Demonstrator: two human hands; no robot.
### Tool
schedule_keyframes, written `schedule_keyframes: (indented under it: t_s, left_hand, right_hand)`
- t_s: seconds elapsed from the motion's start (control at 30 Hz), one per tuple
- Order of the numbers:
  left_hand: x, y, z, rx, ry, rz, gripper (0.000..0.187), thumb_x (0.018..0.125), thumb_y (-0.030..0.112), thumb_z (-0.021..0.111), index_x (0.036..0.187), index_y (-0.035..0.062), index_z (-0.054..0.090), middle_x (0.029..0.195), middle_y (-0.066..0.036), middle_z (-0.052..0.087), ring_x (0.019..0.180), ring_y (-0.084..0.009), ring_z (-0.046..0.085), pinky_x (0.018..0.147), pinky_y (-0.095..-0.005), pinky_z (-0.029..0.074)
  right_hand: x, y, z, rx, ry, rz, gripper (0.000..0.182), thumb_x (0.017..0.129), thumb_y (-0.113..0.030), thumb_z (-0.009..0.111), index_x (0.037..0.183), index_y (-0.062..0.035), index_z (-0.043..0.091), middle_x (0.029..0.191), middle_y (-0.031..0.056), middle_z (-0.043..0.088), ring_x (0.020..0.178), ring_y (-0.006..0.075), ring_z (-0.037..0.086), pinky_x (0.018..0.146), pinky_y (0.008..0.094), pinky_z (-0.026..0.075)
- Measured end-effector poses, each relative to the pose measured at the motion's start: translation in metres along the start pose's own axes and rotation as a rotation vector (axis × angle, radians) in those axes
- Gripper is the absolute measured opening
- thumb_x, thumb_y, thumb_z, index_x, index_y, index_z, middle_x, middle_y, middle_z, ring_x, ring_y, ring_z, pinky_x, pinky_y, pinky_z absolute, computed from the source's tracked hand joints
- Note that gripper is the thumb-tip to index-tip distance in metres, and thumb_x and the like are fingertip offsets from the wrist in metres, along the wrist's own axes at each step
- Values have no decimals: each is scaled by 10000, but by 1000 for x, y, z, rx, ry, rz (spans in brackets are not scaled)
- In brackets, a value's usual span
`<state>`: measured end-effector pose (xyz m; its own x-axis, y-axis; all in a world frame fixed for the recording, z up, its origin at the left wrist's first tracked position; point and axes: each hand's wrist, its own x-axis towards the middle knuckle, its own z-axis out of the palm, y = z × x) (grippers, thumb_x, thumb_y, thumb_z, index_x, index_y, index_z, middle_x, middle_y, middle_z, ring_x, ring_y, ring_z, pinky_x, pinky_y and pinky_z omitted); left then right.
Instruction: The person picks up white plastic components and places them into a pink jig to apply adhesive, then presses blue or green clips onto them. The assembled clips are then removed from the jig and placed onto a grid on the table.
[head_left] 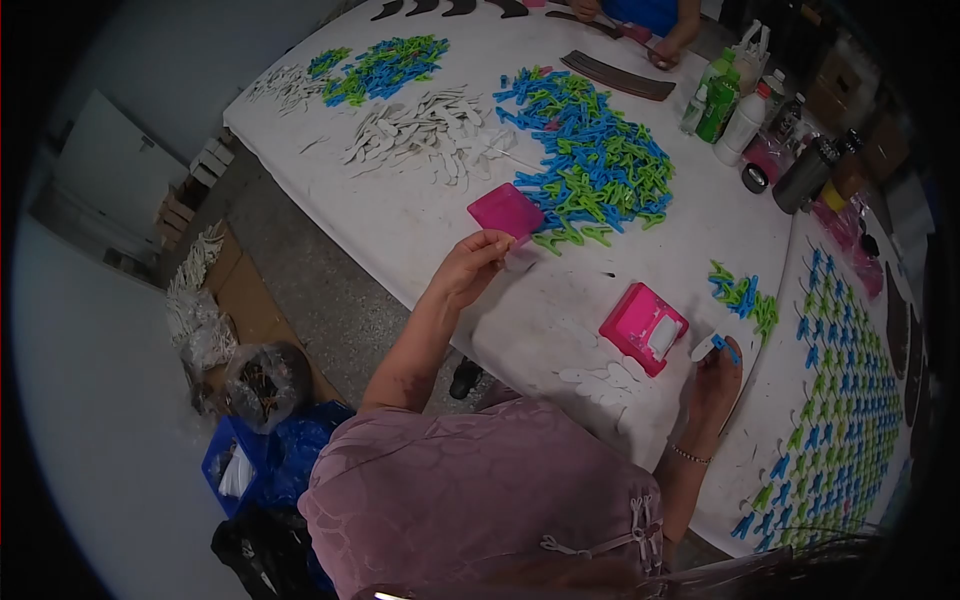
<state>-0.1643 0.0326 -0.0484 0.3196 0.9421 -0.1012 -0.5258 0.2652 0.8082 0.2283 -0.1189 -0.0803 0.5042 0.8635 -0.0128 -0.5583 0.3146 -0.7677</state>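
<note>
My left hand (478, 265) is closed in a pinch at the near corner of a flat pink piece (505, 211); whatever lies between the fingertips is too small to make out. On the right, my right hand (717, 375) holds a blue clip (725, 348) together with a white oval piece (704, 347). Between the hands stands a pink box (632, 322) with a white block (663, 336) on it. Flat white pieces (605, 383) lie just in front of the box. A small group of green and blue clips (745, 297) is beyond my right hand.
A large heap of blue and green clips (600, 150) and white pieces (425, 135) cover the far table. Bottles (740, 125) stand at the far right. Rows of clips (840, 400) lie at right. A co-worker's hand (664, 54) is across the table.
</note>
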Motion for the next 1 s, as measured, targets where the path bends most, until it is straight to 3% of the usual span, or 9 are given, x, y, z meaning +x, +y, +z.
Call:
schedule_keyframes:
  t_s: [0.2,0.3,0.43,0.5,0.57,0.67,0.7,0.83,1.0]
  left_hand:
    - [7,24,9,317,97,38,112,887,99,611,985,56,643,864,26,606,746,-62,512,717,-214,424]
    - [48,50,-22,628,23,256,166,890,118,593,1035,40,616,944,10,620,828,-97,542,774,-247,429]
    - [139,90,-59,1588,247,458,241,833,268,652,924,45,654,851,-81,647,755,-203,608,678,-339,482]
    - [172,99,-53,1901,366,464,311,799,364,665,883,65,672,827,-130,656,751,-279,634,667,-386,494]
    - [205,100,-51,2158,382,331,381,792,442,643,912,82,685,853,-131,673,795,-322,647,686,-442,497]
    - [231,93,-44,2401,334,156,438,784,490,607,931,88,702,914,-125,690,865,-327,657,721,-511,485]
    - [236,91,-44,2423,272,13,408,802,447,570,956,92,697,1008,-133,672,948,-320,643,784,-499,470]
    - [269,74,-76,2485,137,-92,320,864,323,537,1113,129,592,1095,-90,645,1016,-321,612,876,-564,380]
    - [278,68,-86,2464,113,-6,258,884,242,546,1125,153,533,1022,-86,638,938,-309,621,861,-556,372]
  right_hand:
    - [-1,0,0,55,5,-4,239,887,-79,609,1106,7,564,896,69,625,772,136,566,722,255,469]
    - [2,4,-1,68,32,-3,228,887,-67,604,1098,10,566,894,74,625,762,137,568,714,251,475]
    - [8,8,-1,61,39,-18,233,882,-63,606,1099,10,564,879,74,622,737,131,564,682,244,473]
    - [9,8,-4,35,38,-7,240,874,-59,613,1099,8,564,859,70,618,714,123,559,652,235,466]
    - [6,4,4,56,97,0,248,868,-60,621,1100,5,565,848,64,617,708,116,557,634,225,459]
    - [5,1,13,100,160,17,256,851,-57,640,1092,-1,572,845,50,614,717,114,560,643,222,459]
    - [6,1,13,109,172,25,253,851,-53,640,1089,1,574,847,50,614,717,114,561,647,225,462]
    - [6,-1,11,136,158,33,242,853,-46,635,1078,17,572,852,59,617,722,116,567,673,232,478]
    - [7,-4,12,179,139,52,236,864,-38,620,1085,29,569,846,66,619,720,115,578,678,225,495]
